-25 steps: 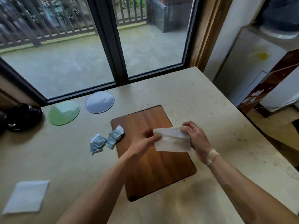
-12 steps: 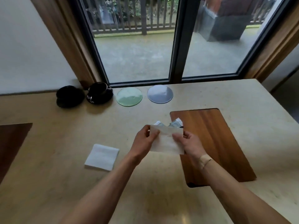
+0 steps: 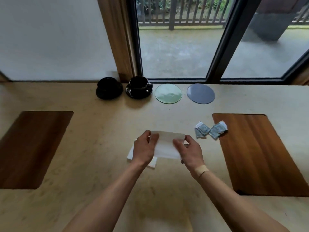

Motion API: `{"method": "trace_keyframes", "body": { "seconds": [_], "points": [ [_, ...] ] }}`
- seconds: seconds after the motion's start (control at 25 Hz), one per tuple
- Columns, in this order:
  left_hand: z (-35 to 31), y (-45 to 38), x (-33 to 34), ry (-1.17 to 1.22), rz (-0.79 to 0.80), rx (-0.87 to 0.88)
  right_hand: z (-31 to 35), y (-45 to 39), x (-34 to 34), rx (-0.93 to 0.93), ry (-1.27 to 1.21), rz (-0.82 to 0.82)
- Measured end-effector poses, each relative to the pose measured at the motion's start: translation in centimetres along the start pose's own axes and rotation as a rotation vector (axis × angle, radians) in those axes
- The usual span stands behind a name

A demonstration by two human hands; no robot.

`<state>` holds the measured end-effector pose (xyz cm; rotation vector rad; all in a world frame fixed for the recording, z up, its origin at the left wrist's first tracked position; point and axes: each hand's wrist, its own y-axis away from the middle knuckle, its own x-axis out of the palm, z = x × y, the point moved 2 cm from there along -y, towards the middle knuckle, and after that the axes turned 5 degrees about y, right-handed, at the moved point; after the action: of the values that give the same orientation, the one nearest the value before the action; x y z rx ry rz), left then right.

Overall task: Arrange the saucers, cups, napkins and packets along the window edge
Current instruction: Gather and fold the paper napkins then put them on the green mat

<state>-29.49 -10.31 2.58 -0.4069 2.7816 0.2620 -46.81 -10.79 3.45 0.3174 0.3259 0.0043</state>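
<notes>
Both hands pinch a white napkin (image 3: 167, 144) above the table (image 3: 100, 164).
Left hand (image 3: 144, 150) and right hand (image 3: 189, 152) grip its top corners over a second napkin (image 3: 151, 163); setting it down carelessly could leave it unfolded or crooked.

A single wide-angle view comes from the person's head, looking forward and steeply down across the pale beige stone tabletop (image 3: 83, 156). It faces the dark-framed window (image 3: 215, 47) filling the upper right of the frame, with a white wall (image 3: 50, 39) at upper left. Both bare forearms rise from the bottom edge, close to the lens. Straight lines bow toward the frame's edges. No second view exists, so nothing is shared.
</notes>
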Motion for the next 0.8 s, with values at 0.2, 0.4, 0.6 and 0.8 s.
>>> {"method": "trace_keyframes", "body": {
  "seconds": [0.2,0.4,0.6,0.8],
  "points": [
    [1.1,-1.2,-3.3,-0.097,0.043,0.019,0.6,0.5,3.4,0.0,0.075,0.001],
    [1.8,-2.6,-5.0,-0.042,0.091,-0.031,0.8,-0.6,4.5,-0.002,0.136,0.023],
    [4.4,-4.1,-6.2,-0.153,0.107,-0.05,-0.5,-1.7,6.2,0.074,0.153,0.053],
    [7.2,-4.6,-5.8,-0.241,0.106,-0.046,-2.9,-2.2,7.3,0.133,0.279,0.08]
  ]
}}
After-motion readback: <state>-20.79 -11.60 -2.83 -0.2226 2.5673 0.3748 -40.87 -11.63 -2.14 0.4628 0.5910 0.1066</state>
